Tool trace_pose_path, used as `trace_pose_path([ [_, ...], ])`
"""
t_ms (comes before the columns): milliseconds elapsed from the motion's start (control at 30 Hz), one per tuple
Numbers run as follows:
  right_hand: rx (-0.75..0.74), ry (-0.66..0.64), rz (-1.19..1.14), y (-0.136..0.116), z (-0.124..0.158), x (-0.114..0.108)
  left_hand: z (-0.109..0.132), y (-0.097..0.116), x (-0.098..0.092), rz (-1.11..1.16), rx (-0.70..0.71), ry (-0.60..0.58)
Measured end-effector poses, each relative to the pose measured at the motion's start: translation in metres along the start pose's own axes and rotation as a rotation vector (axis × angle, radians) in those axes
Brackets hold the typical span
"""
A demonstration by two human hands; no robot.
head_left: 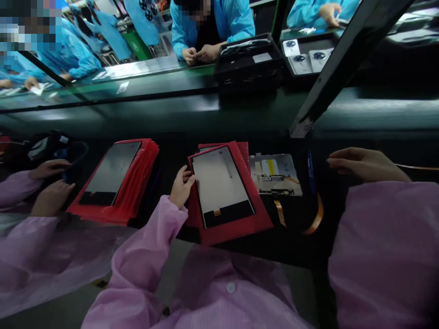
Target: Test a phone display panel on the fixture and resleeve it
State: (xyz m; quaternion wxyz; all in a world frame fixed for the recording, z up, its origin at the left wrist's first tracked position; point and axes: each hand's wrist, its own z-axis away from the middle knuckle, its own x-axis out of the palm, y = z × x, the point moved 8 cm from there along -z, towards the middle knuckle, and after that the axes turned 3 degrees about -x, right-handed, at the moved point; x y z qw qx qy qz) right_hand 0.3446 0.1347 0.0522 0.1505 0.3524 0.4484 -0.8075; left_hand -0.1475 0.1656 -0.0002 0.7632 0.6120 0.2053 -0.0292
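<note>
Head view, looking down on the dark worktop point(295, 246). The left hand point(181, 186), coming out of a pink smock sleeve, has its fingers curled against the left edge of a flat rectangular display panel with a pale face and a black band at its near end point(222, 186). The panel lies on a red padded sleeve point(240, 226), itself on top of another red sleeve. It reads as a light pinch on the rim, not a full grip. The right hand point(365, 163) hovers apart to the right, fingers extended and loosely together, holding nothing.

Just right of the panel lies a silver rectangular backing plate with a yellow strip point(276, 173), and orange flat ribbon cables point(317, 214) curl away from it. On the left a second dark panel rests on a thick stack of red padded sleeves point(133, 183). A neighbour's two hands point(51, 185) work just beyond that stack.

Now the risks. With only the fingertips on one edge, the panel could slide off its slick red sleeve or flex if lifted from that side alone. A bare thumb on the pale face may leave a smear. The right sleeve sits close to the ribbon cables, and one sweep could snag or crease them.
</note>
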Motion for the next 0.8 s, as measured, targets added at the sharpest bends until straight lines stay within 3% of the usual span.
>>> trace_pose_path([
  [100, 0.058, 0.068, -0.030, 0.005, -0.001, -0.001, -0.013, 0.003, 0.001, 0.012, -0.047, -0.011],
  [200, 0.021, 0.166, -0.036, 0.008, -0.010, -0.001, -0.024, 0.006, 0.007, 0.045, -0.045, -0.056],
  [367, -0.033, 0.339, -0.002, 0.015, -0.026, -0.004, -0.046, 0.018, 0.005, 0.082, 0.071, -0.023],
  [500, -0.031, 0.412, -0.017, 0.009, -0.023, -0.006, -0.078, 0.046, 0.011, -0.069, 0.194, 0.002],
  [633, -0.007, 0.420, 0.018, 0.007, -0.024, -0.007, -0.104, 0.075, 0.033, -0.351, 0.306, -0.060],
  [733, -0.032, 0.453, 0.083, 0.016, -0.035, -0.010, -0.095, 0.085, 0.038, -0.512, 0.371, -0.121],
  [800, -0.096, 0.505, 0.143, 0.019, -0.043, -0.012, -0.075, 0.085, 0.028, -0.585, 0.433, -0.127],
])
